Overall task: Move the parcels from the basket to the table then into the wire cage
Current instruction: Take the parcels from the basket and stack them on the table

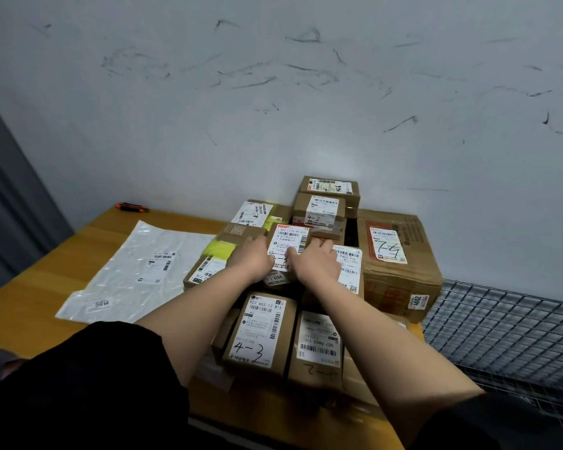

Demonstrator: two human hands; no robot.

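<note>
Head view: ten cardboard parcels are visible, crowded together on the right half of the wooden surface (pixel 46 287) against the wall. Both hands are on one small parcel (pixel 288 246) in the middle of the pile. The left hand (pixel 252 258) grips its left edge and the right hand (pixel 316 263) grips its right side, thumb on the white label. Nearest the camera lie two parcels side by side, one marked 4-3 (pixel 257 332). One large box (pixel 394 258) sits at the right edge, just beside the wire cage (pixel 501 326). Two small boxes are stacked at the back (pixel 329 196). One flat plastic mailer (pixel 137 271) lies alone to the left, and one orange-black cutter (pixel 134 207) rests near the far left corner.
</note>
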